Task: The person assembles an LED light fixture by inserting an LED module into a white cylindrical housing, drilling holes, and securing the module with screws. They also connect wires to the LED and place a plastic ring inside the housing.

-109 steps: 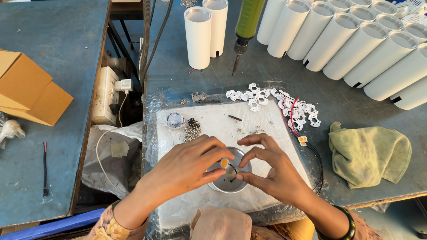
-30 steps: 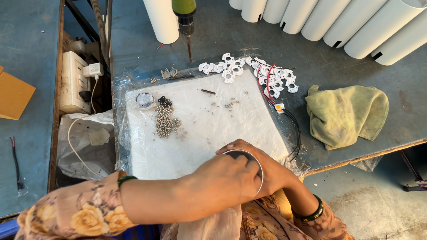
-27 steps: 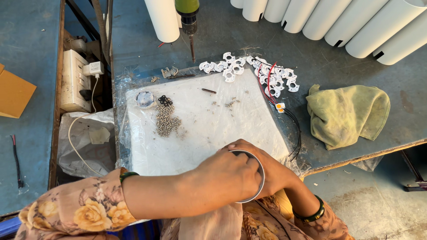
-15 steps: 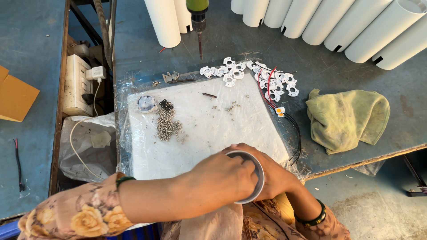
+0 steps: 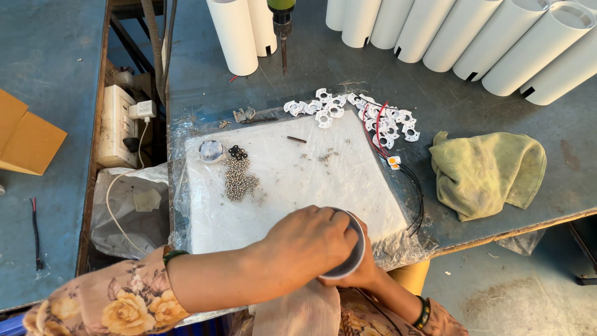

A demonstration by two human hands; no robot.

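A round white ring-shaped part [image 5: 348, 260] is held at the near edge of the white pad [image 5: 298, 180], which is wrapped in clear plastic film. The left hand [image 5: 311, 239] is laid over the top of the part with its fingers curled and closed around the rim. The right hand [image 5: 364, 274] is positioned beneath and behind the part and is largely hidden by it; its grip appears closed on the underside, though the fingers cannot be made out.

On the pad, a pile of small metal screws [image 5: 239, 180] is located towards the left side, well apart from the hands. A cluster of small white plastic fittings [image 5: 354, 112] with red and black wires is set along the far edge of the pad. A crumpled green cloth [image 5: 488, 171] is placed on the blue-grey workbench [image 5: 497, 112] to the right. White tubes [image 5: 472, 37] are lined up at the far side, with an electric screwdriver [image 5: 282, 25] suspended between them.
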